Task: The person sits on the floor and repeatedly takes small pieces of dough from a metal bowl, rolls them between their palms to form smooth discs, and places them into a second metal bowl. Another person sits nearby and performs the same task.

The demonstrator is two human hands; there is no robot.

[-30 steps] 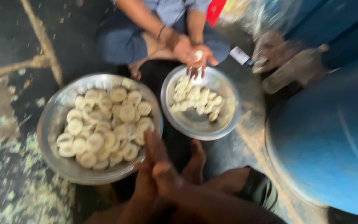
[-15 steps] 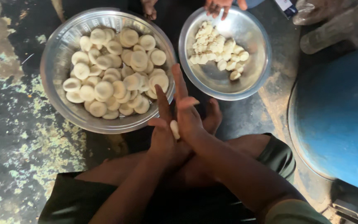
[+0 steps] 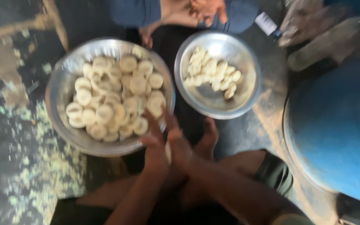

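My left hand (image 3: 154,143) and my right hand (image 3: 179,143) are pressed palm to palm around a small pale piece of dough (image 3: 168,152), just over the near rim of the large steel bowl (image 3: 63,79). That bowl is piled with several round flattened dough discs (image 3: 113,98). To its right stands a smaller steel bowl (image 3: 246,89) holding several smaller dough pieces (image 3: 211,73). Another person's hand (image 3: 207,10) hovers above the small bowl at the top edge. The frame is blurred.
A big blue drum (image 3: 338,129) fills the right side. My foot (image 3: 207,137) and bent legs lie below the bowls. The dark floor at left is scattered with pale crumbs (image 3: 42,166). The other person's legs in blue clothing (image 3: 138,12) sit at the top.
The view has drifted slightly, so both bowls sit lower in frame. My hands stay pressed together on the dough piece, shifted a little toward the large bowl's rim.
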